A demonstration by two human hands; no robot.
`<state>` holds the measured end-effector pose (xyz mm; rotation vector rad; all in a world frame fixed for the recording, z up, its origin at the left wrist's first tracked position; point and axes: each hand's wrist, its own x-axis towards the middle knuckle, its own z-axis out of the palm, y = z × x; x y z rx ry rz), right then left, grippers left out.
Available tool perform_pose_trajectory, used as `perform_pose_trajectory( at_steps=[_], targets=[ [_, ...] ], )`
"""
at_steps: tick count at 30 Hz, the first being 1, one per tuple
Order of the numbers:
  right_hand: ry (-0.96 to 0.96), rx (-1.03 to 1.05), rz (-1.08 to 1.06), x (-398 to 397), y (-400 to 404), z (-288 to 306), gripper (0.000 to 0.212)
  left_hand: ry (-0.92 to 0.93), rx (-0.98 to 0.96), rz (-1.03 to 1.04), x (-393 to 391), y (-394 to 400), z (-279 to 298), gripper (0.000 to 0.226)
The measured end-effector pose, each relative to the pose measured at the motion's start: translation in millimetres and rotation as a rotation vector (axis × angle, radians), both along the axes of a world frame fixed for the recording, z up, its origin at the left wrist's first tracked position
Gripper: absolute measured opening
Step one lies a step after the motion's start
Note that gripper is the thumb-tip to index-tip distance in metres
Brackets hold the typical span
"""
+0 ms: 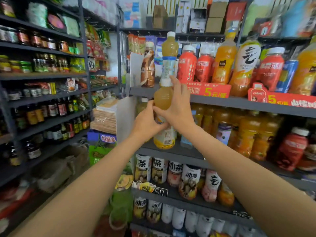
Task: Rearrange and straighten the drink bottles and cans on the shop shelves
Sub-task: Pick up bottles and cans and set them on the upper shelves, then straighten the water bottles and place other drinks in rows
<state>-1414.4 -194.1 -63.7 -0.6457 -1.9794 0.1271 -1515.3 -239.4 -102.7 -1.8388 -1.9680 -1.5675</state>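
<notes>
Both hands grip a yellow juice bottle [163,98]: left hand [147,122] fingers wrapped low, right hand [177,106] fingers curled higher; a second bottle [169,55] stands stacked on its cap.

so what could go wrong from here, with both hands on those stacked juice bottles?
1. The upper yellow juice bottle appears balanced on the lower yellow juice bottle's white cap; only the right hand's fingertips touch it, so it may topple.
2. Falling, it could hit the brown drink bottle beside it.
3. The left hand holds the lower bottle alone.
</notes>
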Motion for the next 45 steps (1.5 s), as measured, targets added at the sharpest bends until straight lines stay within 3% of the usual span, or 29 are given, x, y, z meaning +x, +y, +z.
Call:
perform_pose_trajectory(
  at_steps=[5, 9, 12, 16, 22, 26, 28, 30, 32, 36, 39, 42, 45],
  targets=[
    [-0.068, -0.178, 0.007, 2.1, 14.6, -39.6, 0.091, -0.021, -0.133, -0.006, -13.0, 25.4, -36.1, 0.047],
    [-0.271, -0.314, -0.118, 0.8, 39.3, -76.9, 0.063, -0.072, -0.19, 0.112, -41.0, 47.9, -51.4, 0.052],
    [-0.422, -0.474, -0.188, -13.0, 54.2, -104.4, 0.071, -0.047, -0.214, 0.082, -54.7, 69.2, -54.7, 0.05],
    [-0.362, -0.613, -0.234, -44.1, 66.6, -123.2, 0.07, -0.063, -0.227, 0.002, -54.9, 100.7, -63.2, 0.055],
    [-0.21, -0.694, -0.4, -70.8, 88.4, -126.5, 0.03, -0.006, -0.291, 0.049, -57.1, 124.4, -61.6, 0.054],
    [-0.21, -0.714, -0.423, -84.9, 95.2, -126.5, 0.031, 0.207, -0.42, 0.152, -67.9, 117.4, -59.5, 0.034],
    [-0.244, -0.723, -0.45, -84.4, 92.2, -122.9, 0.031, 0.326, -0.392, 0.179, -68.7, 108.4, -58.0, 0.026],
    [-0.334, -0.656, -0.5, -77.2, 85.0, -114.3, 0.027, 0.415, -0.285, 0.162, -65.5, 100.8, -52.9, 0.025],
    [-0.362, -0.486, -0.547, -65.4, 73.0, -100.0, 0.025, 0.502, -0.028, 0.093, -56.0, 91.3, -40.2, 0.026],
    [-0.124, -0.162, -0.467, -39.3, 43.7, -52.5, 0.027, 0.54, 0.426, -0.007, -30.9, 74.8, 6.4, 0.02],
    [0.043, 0.026, -0.32, -29.9, 29.5, -4.1, 0.031, 0.354, 0.561, -0.016, -21.3, 68.6, 55.9, 0.022],
    [0.105, 0.168, -0.268, -31.5, 25.9, 41.4, 0.019, 0.152, 0.679, 0.016, -23.0, 66.9, 96.6, 0.026],
    [0.14, 0.2, -0.284, -38.6, 39.6, 81.2, 0.018, 0.13, 0.61, 0.094, -34.2, 72.9, 124.1, 0.024]
  ],
)
